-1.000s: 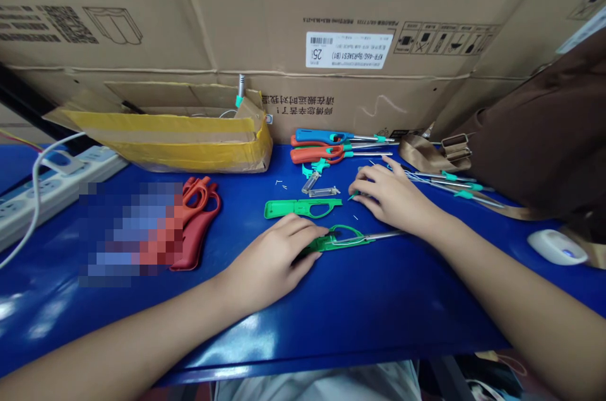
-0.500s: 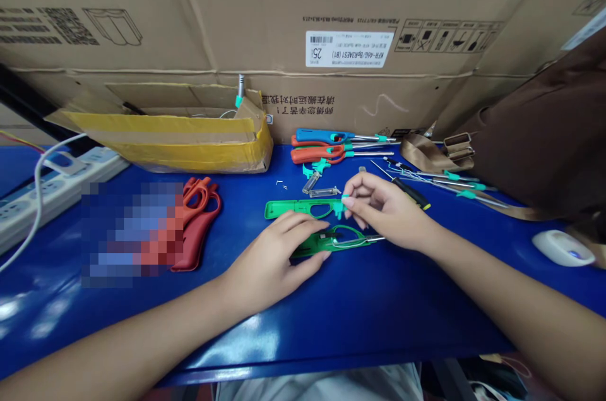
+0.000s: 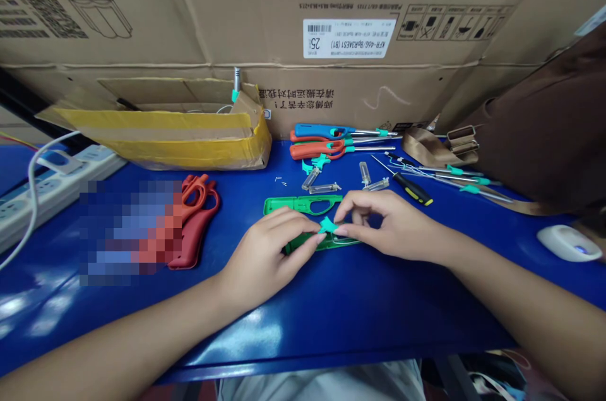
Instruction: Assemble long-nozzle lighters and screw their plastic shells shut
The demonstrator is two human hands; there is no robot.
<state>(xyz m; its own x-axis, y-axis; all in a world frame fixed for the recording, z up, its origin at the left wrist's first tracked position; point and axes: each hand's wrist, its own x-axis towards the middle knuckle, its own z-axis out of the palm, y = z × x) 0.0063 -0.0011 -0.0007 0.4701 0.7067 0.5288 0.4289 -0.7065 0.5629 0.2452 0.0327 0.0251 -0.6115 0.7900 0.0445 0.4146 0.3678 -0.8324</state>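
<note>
Trigger (image 3: 327,225) between left fingertips (image 3: 314,239) and right fingertips (image 3: 342,232)

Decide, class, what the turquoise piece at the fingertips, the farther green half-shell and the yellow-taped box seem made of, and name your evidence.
Turquoise piece: probably moulded plastic; even colour, clean edges.
Farther green half-shell: likely rigid plastic with a slight sheen; thin walls, smooth loop.
Yellow-taped box: apparently cardboard, dull brown where bare; the yellow tape looks like glossy plastic film.
</note>
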